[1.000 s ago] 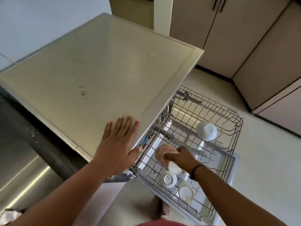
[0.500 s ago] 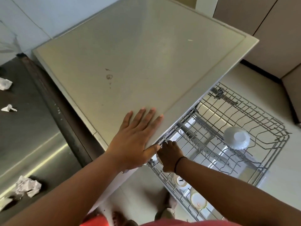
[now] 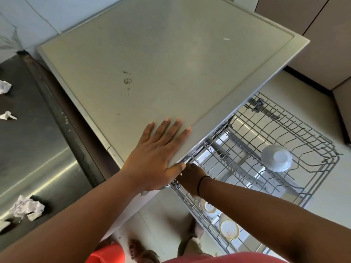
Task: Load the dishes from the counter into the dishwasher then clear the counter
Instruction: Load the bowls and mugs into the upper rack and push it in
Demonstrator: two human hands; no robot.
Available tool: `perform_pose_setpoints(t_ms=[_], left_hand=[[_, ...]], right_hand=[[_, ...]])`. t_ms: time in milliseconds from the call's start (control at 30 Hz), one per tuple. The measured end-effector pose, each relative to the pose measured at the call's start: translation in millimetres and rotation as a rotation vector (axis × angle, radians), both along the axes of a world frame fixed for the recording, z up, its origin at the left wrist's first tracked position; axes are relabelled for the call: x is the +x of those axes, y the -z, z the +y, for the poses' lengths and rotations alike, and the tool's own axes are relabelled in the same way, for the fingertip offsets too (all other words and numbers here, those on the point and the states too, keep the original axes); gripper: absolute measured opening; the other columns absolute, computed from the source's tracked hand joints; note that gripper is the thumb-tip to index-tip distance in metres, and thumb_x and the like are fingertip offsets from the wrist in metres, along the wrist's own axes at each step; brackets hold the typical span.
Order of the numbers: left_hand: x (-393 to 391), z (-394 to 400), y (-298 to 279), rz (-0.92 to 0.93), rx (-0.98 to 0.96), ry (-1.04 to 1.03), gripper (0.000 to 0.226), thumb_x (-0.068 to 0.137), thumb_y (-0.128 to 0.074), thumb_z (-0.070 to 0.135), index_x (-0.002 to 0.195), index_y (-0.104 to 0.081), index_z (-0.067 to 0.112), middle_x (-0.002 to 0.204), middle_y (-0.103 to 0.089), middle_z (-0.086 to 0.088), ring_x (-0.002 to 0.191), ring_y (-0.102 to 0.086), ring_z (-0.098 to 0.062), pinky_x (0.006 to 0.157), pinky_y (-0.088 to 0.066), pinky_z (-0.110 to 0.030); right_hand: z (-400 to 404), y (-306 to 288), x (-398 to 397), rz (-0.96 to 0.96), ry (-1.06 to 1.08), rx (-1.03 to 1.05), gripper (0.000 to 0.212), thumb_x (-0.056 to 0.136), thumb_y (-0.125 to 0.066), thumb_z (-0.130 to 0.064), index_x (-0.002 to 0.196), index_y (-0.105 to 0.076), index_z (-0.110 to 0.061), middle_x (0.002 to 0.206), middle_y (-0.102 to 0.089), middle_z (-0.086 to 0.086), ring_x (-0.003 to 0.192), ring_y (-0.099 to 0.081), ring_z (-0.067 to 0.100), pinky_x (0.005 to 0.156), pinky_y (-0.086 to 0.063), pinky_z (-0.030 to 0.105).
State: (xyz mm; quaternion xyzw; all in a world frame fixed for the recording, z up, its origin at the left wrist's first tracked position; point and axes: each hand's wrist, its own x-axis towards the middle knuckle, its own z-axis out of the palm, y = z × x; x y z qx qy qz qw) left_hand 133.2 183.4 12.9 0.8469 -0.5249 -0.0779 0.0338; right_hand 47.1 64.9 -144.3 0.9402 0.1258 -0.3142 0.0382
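My left hand [image 3: 159,149] rests flat, fingers straight, on the pale top of the dishwasher unit [image 3: 152,54] near its front corner. My right hand [image 3: 190,177] reaches in at the near left corner of the pulled-out wire rack [image 3: 311,143], just under the top's edge. Its fingers are hidden, so whatever it holds cannot be seen. A white bowl [image 3: 276,160] lies upside down in the rack's right part. Two white cups [image 3: 209,207] [image 3: 228,228] sit below my right forearm at the rack's near edge.
To the left runs a steel counter [image 3: 38,149] with crumpled white paper: one wad [image 3: 26,206] near me, two smaller scraps [image 3: 4,87] [image 3: 7,115] farther back. Beige cabinet doors [image 3: 313,44] stand beyond the rack. My feet show on the floor below.
A second ago my right hand held a patterned cup over the rack; now it has moved to the rack's near left corner and the cup is out of sight. The view swung left.
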Motion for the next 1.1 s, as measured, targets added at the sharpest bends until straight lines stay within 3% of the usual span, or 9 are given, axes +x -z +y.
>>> perform_pose_setpoints(t_ms=[133, 267, 367, 467, 667, 767, 867, 1000, 1100], left_hand=[[0, 1, 1, -0.005, 0.01, 0.008, 0.082, 0.084, -0.035, 0.062, 0.151, 0.005, 0.037, 0.16, 0.01, 0.009, 0.146, 0.016, -0.013, 0.119, 0.001, -0.045], [0, -1, 0, 0.009, 0.007, 0.002, 0.079, 0.085, -0.028, 0.061, 0.15, 0.01, 0.038, 0.159, 0.014, 0.01, 0.145, 0.019, -0.012, 0.119, 0.005, -0.044], [-1, 1, 0, 0.021, 0.003, 0.003, 0.078, 0.086, -0.027, 0.06, 0.148, 0.016, 0.04, 0.158, 0.019, 0.01, 0.144, 0.024, -0.011, 0.119, 0.008, -0.043], [-1, 1, 0, 0.033, -0.003, 0.009, 0.076, 0.088, -0.026, 0.062, 0.147, 0.017, 0.039, 0.158, 0.018, 0.009, 0.143, 0.025, -0.012, 0.118, 0.011, -0.041], [-7, 27, -15, 0.218, -0.067, -0.052, 0.077, 0.092, -0.032, 0.065, 0.152, 0.003, 0.031, 0.158, 0.019, 0.005, 0.144, 0.021, -0.013, 0.117, 0.014, -0.034], [-8, 73, -32, 0.22, -0.113, -0.113, 0.073, 0.092, -0.03, 0.066, 0.152, -0.006, 0.032, 0.157, 0.016, 0.007, 0.145, 0.017, -0.014, 0.118, 0.012, -0.035], [4, 137, -48, 0.23, -0.197, -0.229, 0.072, 0.088, -0.024, 0.071, 0.15, -0.021, 0.035, 0.159, 0.003, 0.009, 0.147, 0.007, -0.01, 0.118, 0.008, -0.032], [29, 232, -55, 0.168, -0.272, -0.403, 0.092, 0.073, -0.013, 0.086, 0.142, -0.042, 0.031, 0.158, -0.021, 0.003, 0.147, -0.015, -0.018, 0.116, -0.002, -0.03], [46, 303, -54, 0.105, -0.237, -0.551, 0.084, 0.074, -0.015, 0.077, 0.138, -0.045, 0.032, 0.156, -0.027, 0.002, 0.145, -0.021, -0.018, 0.119, -0.01, -0.035]], right_hand=[[-17, -6, -17, -0.03, 0.144, 0.112, 0.114, 0.071, -0.077, -0.048, 0.152, -0.001, -0.022, 0.158, -0.008, 0.019, 0.142, -0.019, 0.041, 0.115, -0.024, 0.049], [-46, -26, -49, -0.216, 0.578, 0.236, 0.109, 0.069, -0.058, -0.075, 0.151, -0.007, -0.024, 0.155, -0.023, 0.011, 0.137, -0.033, 0.033, 0.111, -0.032, 0.046], [-69, -58, -79, -0.321, 0.845, 0.208, 0.099, 0.073, -0.051, -0.078, 0.148, -0.017, -0.023, 0.15, -0.035, 0.007, 0.133, -0.038, 0.028, 0.109, -0.036, 0.044], [-84, -101, -97, -0.443, 0.971, 0.233, 0.093, 0.074, -0.054, -0.075, 0.144, -0.025, -0.023, 0.146, -0.04, 0.005, 0.131, -0.04, 0.026, 0.107, -0.036, 0.042], [-59, -191, -86, -0.731, 0.96, 0.247, 0.087, 0.07, -0.051, -0.078, 0.137, -0.034, -0.025, 0.134, -0.051, 0.002, 0.124, -0.044, 0.023, 0.103, -0.039, 0.04], [-21, -222, -63, -0.79, 0.882, 0.283, 0.081, 0.072, -0.056, -0.073, 0.134, -0.036, -0.026, 0.131, -0.052, 0.001, 0.122, -0.045, 0.021, 0.101, -0.038, 0.037], [31, -240, -30, -0.802, 0.787, 0.309, 0.078, 0.073, -0.059, -0.069, 0.134, -0.038, -0.025, 0.13, -0.053, 0.002, 0.122, -0.045, 0.022, 0.099, -0.039, 0.036], [105, -248, 18, -0.799, 0.637, 0.33, 0.078, 0.07, -0.05, -0.077, 0.13, -0.038, -0.029, 0.125, -0.057, 0.001, 0.118, -0.05, 0.023, 0.097, -0.045, 0.039], [161, -249, 55, -0.828, 0.542, 0.357, 0.076, 0.066, -0.046, -0.08, 0.124, -0.043, -0.03, 0.117, -0.061, 0.0, 0.111, -0.055, 0.024, 0.091, -0.049, 0.04]])
